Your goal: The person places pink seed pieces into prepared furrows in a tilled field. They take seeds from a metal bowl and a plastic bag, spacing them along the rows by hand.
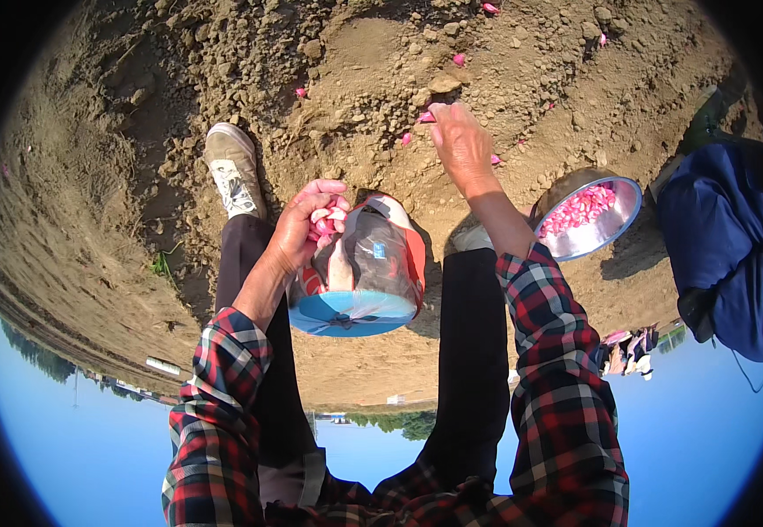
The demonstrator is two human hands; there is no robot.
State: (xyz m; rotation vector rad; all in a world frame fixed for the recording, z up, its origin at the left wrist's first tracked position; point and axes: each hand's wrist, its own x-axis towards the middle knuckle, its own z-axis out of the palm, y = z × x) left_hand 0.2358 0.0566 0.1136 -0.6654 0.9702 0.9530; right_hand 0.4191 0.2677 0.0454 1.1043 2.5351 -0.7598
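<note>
My left hand [309, 221] is curled around several pink-coated garlic cloves [324, 224], above the ground between my legs. Farther out, my right hand [460, 141] reaches down to the loose soil, its fingertips pinching one pink clove [426, 117] at or just above the surface. A single clove [406, 139] lies on the soil just beside those fingers, and another clove [459, 60] rests farther ahead. To the right of my right forearm, a tilted metal bowl [626, 217] holds many more pink cloves [579, 211].
Between my legs stands a plastic-wrapped bundle [381, 257] with a round light-blue face [352, 311]. My shoe [231, 165] is on the soil at left. A person in dark blue clothing [717, 224] is close at right. Clods and stones [445, 83] dot the ground.
</note>
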